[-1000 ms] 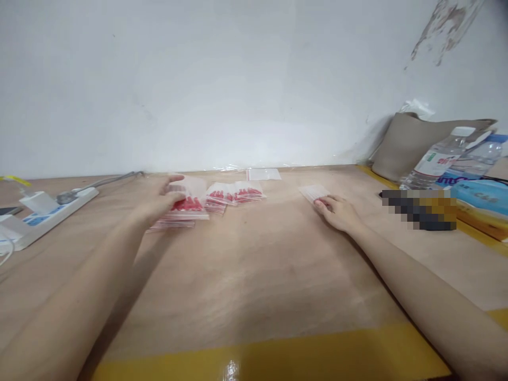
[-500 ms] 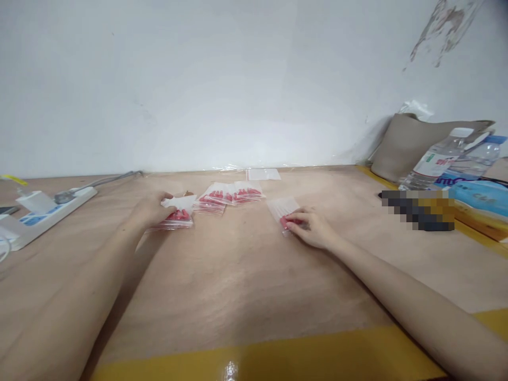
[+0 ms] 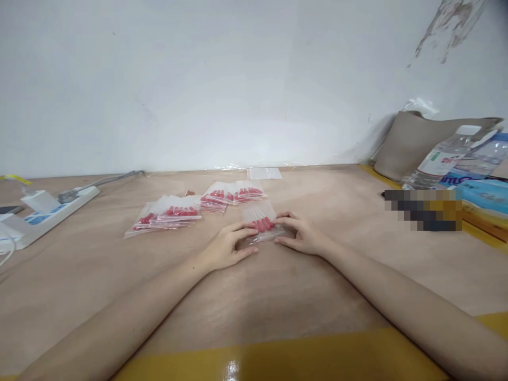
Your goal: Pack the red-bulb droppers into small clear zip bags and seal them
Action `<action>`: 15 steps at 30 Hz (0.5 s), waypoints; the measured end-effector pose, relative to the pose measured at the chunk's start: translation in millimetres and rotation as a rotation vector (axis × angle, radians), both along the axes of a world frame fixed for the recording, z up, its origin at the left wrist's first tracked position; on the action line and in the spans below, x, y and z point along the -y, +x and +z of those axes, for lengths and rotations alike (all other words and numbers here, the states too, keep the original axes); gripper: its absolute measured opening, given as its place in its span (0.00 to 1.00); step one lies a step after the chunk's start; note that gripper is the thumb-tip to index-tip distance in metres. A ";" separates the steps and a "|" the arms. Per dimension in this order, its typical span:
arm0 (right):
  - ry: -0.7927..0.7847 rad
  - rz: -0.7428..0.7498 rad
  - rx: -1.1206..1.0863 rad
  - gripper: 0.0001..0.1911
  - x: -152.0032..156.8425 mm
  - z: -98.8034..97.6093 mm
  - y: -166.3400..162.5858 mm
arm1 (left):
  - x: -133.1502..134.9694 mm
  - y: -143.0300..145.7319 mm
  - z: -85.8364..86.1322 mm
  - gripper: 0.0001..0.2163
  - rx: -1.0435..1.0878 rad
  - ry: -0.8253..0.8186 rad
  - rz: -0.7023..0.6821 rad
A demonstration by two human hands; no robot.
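Note:
A clear zip bag (image 3: 256,211) with several small red pieces (image 3: 263,224) in a row lies flat on the table between my hands. My left hand (image 3: 232,244) is at the bag's left side, fingertips touching its edge and thumb held apart below. On the right side, my right hand (image 3: 299,233) rests its fingertips on the bag beside the red pieces, its thumb spread from the fingers near the lower edge. To the left lies an overlapping pile of similar filled bags (image 3: 174,207). Behind that, another group of filled bags (image 3: 234,193) is fanned out.
A flat white bag (image 3: 264,173) lies by the wall. A power strip (image 3: 81,203) with plugs and cables stands at left. At right are a plastic bottle (image 3: 440,159), a grey-brown bag (image 3: 399,148) and a blue packet (image 3: 484,196). Yellow tape (image 3: 254,352) lines the front edge.
My left hand has left the pile of bags at left and come right to the single bag. The right hand and that bag have shifted left, toward the middle.

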State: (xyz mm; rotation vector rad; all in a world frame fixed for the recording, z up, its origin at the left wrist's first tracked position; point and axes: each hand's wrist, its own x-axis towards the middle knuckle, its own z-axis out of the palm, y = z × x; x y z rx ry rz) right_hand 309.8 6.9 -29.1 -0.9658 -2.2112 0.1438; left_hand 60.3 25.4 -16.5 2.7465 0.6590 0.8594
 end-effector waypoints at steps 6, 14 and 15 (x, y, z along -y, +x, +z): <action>0.393 -0.010 0.268 0.08 -1.8 -0.4 4.7 | -10.1 -7.0 -8.7 0.10 -0.026 0.217 -0.041; 0.586 -0.119 0.402 0.10 -1.1 5.9 2.6 | -10.4 -4.0 -2.5 0.08 -0.077 0.585 0.004; 0.562 -0.129 0.372 0.10 -1.2 5.5 2.5 | -11.7 -4.8 -2.7 0.08 -0.081 0.605 0.010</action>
